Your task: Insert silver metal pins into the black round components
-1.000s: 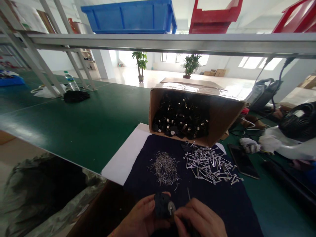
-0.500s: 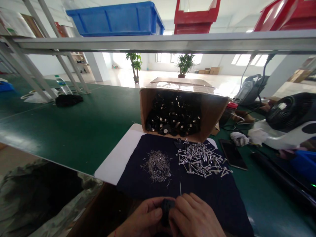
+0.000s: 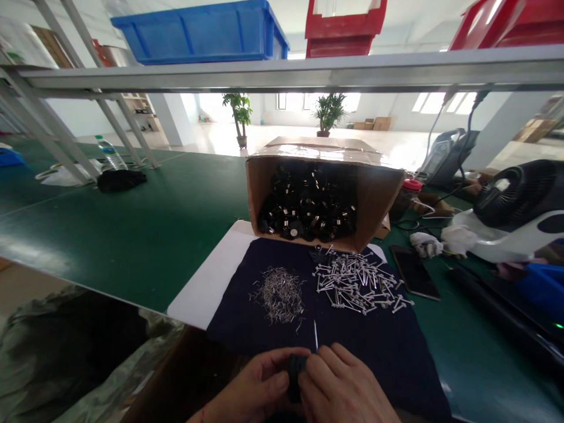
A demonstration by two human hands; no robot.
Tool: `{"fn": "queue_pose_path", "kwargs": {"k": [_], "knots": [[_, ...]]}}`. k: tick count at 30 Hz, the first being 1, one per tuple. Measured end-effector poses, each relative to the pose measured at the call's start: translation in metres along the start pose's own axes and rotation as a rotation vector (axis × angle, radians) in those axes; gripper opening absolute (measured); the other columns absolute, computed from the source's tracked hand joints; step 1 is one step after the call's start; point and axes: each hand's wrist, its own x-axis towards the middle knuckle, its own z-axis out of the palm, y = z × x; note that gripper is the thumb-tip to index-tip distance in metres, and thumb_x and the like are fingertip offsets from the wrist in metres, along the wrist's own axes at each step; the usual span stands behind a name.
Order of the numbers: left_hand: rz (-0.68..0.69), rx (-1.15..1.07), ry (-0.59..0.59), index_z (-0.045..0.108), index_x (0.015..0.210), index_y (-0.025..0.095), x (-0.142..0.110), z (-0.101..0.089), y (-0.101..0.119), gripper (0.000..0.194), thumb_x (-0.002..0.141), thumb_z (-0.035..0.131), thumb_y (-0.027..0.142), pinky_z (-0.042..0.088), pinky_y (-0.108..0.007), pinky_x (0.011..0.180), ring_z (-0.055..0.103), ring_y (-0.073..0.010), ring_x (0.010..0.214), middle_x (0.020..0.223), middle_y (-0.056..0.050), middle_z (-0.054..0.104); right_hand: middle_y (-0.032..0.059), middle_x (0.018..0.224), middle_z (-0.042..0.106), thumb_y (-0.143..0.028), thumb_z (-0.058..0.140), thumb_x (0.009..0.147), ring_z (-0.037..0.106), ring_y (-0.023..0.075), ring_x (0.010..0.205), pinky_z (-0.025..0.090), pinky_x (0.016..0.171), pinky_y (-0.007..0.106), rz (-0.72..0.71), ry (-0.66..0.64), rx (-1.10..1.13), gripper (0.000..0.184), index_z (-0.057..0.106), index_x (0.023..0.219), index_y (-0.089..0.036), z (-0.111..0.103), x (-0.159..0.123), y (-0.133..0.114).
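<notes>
At the bottom edge, my left hand point(image 3: 251, 390) and my right hand point(image 3: 343, 388) are closed together around a small black round part point(image 3: 296, 370). A thin metal pin point(image 3: 315, 336) sticks up from my right fingers. Both hands hover over a dark cloth point(image 3: 396, 352). On the cloth lie a heap of fine wire pins point(image 3: 278, 294) and a heap of larger metal pins point(image 3: 356, 283). Behind them a cardboard box point(image 3: 379, 194) lies on its side, full of black parts point(image 3: 308, 208).
The green bench top point(image 3: 145, 223) stretches left, with a water bottle point(image 3: 110, 154) and a black bundle point(image 3: 120, 179) far back. A phone point(image 3: 415, 272), a rag point(image 3: 423, 244), cables and a black fan point(image 3: 515, 194) sit at right. An overhead rail point(image 3: 282, 73) carries blue point(image 3: 198, 32) and red bins point(image 3: 346, 26).
My right hand has closed over the black part, hiding its metal centre. The view has shifted, so the box and heaps sit further left and higher.
</notes>
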Motion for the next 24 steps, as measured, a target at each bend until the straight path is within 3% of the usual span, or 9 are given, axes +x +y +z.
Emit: {"fn": "queue_pose_path", "kwargs": {"k": [7, 10, 14, 17, 24], "knots": [[-0.037, 0.119, 0.163, 0.074, 0.118, 0.023, -0.007, 0.009, 0.011, 0.066, 0.060, 0.094, 0.045, 0.052, -0.024, 0.083, 0.068, -0.0157, 0.092, 0.110, -0.008, 0.074, -0.0007, 0.067, 0.053, -0.005, 0.040, 0.093, 0.045, 0.0144, 0.057, 0.029, 0.054, 0.032, 0.104, 0.042, 0.088, 0.030, 0.052, 0.070, -0.020, 0.007, -0.003, -0.003], [-0.048, 0.133, 0.130, 0.073, 0.121, 0.024, -0.008, 0.009, 0.014, 0.067, 0.061, 0.093, 0.045, 0.050, -0.021, 0.078, 0.066, -0.0120, 0.083, 0.102, -0.005, 0.074, -0.0010, 0.065, 0.051, -0.005, 0.039, 0.093, 0.045, 0.0145, 0.057, 0.030, 0.054, 0.032, 0.108, 0.084, 0.077, 0.030, 0.052, 0.070, -0.020, 0.010, -0.006, -0.006], [-0.070, 0.185, 0.098, 0.073, 0.121, 0.025, -0.010, 0.012, 0.021, 0.058, 0.068, 0.089, 0.044, 0.053, -0.028, 0.087, 0.067, -0.0172, 0.097, 0.113, -0.006, 0.073, -0.0017, 0.064, 0.049, 0.000, 0.038, 0.091, 0.042, 0.0161, 0.055, 0.028, 0.055, 0.035, 0.049, 0.040, -0.107, 0.032, 0.051, 0.071, -0.020, 0.007, -0.006, -0.011], [-0.089, 0.229, 0.069, 0.073, 0.120, 0.024, -0.012, 0.017, 0.027, 0.060, 0.067, 0.089, 0.046, 0.053, -0.028, 0.085, 0.067, -0.0181, 0.098, 0.115, -0.007, 0.072, -0.0016, 0.066, 0.050, -0.001, 0.037, 0.093, 0.043, 0.0159, 0.056, 0.028, 0.056, 0.034, 0.034, 0.020, -0.095, 0.032, 0.051, 0.072, -0.020, 0.005, -0.005, -0.011], [-0.078, 0.145, 0.133, 0.073, 0.120, 0.024, -0.014, 0.019, 0.023, 0.063, 0.063, 0.092, 0.046, 0.053, -0.030, 0.088, 0.065, -0.0166, 0.095, 0.108, -0.005, 0.071, -0.0018, 0.065, 0.050, -0.003, 0.040, 0.090, 0.044, 0.0162, 0.057, 0.028, 0.057, 0.034, 0.092, 0.074, -0.094, 0.028, 0.051, 0.072, -0.020, 0.007, -0.007, -0.009]]}}
